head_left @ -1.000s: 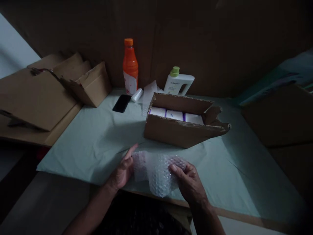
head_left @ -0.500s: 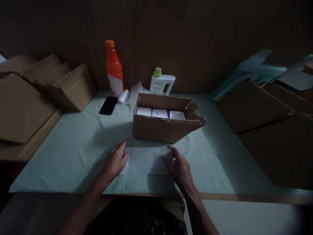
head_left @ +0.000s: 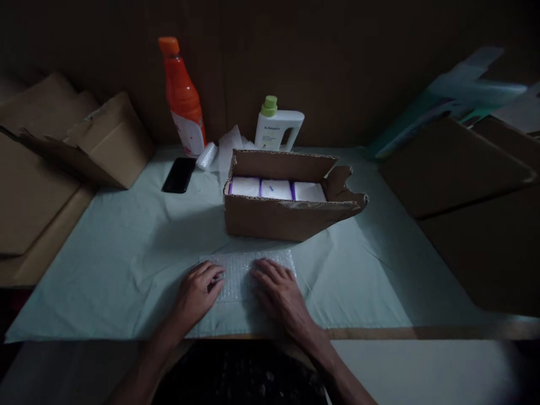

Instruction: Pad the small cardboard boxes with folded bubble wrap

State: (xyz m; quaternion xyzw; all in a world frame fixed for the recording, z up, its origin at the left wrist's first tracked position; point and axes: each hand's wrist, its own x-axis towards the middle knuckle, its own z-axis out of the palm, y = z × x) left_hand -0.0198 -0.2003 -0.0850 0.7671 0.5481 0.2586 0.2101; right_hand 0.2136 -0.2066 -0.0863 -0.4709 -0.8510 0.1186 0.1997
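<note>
A sheet of clear bubble wrap (head_left: 238,278) lies flat on the cloth in front of me. My left hand (head_left: 198,292) rests at its left edge, fingers bent and the thumb apart from them, gripping nothing that I can see. Across the right part of the sheet my right hand (head_left: 278,289) is spread palm down, its fingers stretched and hiding some of the wrap. Just beyond both hands stands an open cardboard box (head_left: 265,218). Inside it sit three white packs (head_left: 275,189) with purple edges, in a row.
Behind the box are a white jug with a green cap (head_left: 276,128), an orange bottle (head_left: 183,98), a small bubble-wrap roll (head_left: 207,156) and a black phone (head_left: 179,175). Cardboard boxes flank the table at left (head_left: 113,140) and right (head_left: 455,169). A teal container (head_left: 422,118) leans at right.
My right hand has moved left from the sheet's right edge and now lies flat on it. The left hand stays by the left edge, its fingers more bent. The camera view has shifted slightly.
</note>
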